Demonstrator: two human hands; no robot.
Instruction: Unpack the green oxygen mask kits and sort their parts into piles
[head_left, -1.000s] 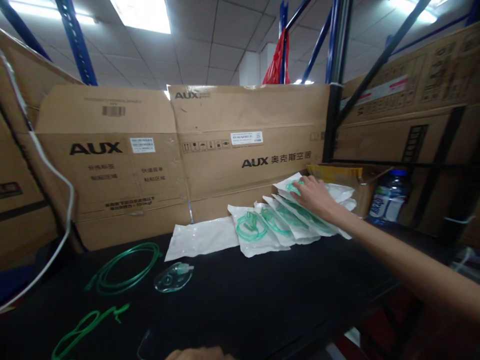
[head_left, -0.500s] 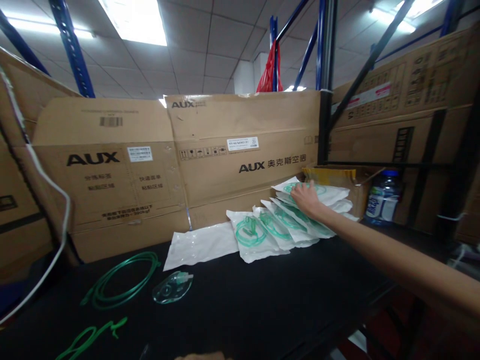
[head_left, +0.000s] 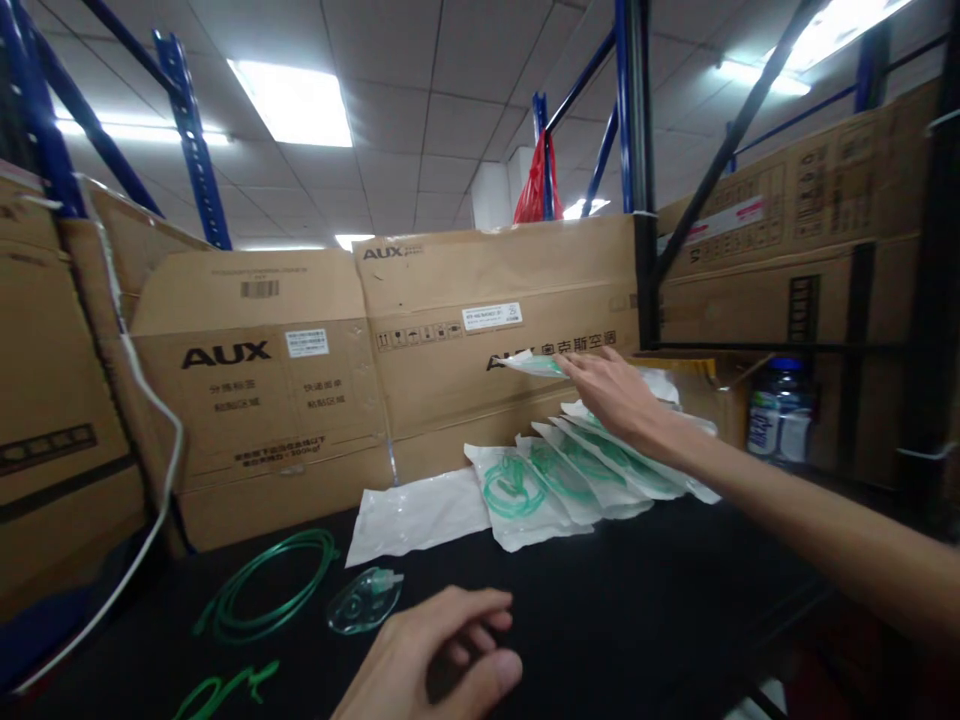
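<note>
My right hand (head_left: 611, 395) grips a white pouch (head_left: 531, 364) with green tubing in it, lifted above a fanned row of similar pouches (head_left: 517, 495). Coiled green tubing shows through their clear faces. Low in the middle, my left hand (head_left: 442, 650) hovers over the black table, holding nothing, with fingers loosely curled and thumb apart. Beside it lies a clear oxygen mask (head_left: 365, 600) with a pale green connector. Further left are a coil of green tubing (head_left: 266, 585) and a bright green elastic strap (head_left: 225, 690). A flat white pouch (head_left: 416, 515) lies left of the row.
Cardboard panels (head_left: 450, 400) stand along the back of the black table (head_left: 600, 620). At the right are a blue-capped bottle (head_left: 781, 410) and a dark rack post (head_left: 643, 250). A white cable (head_left: 161, 390) hangs at the left.
My right hand has lifted the top pouch off the stack. My left hand has risen into view from the bottom edge. The camera view has shifted slightly.
</note>
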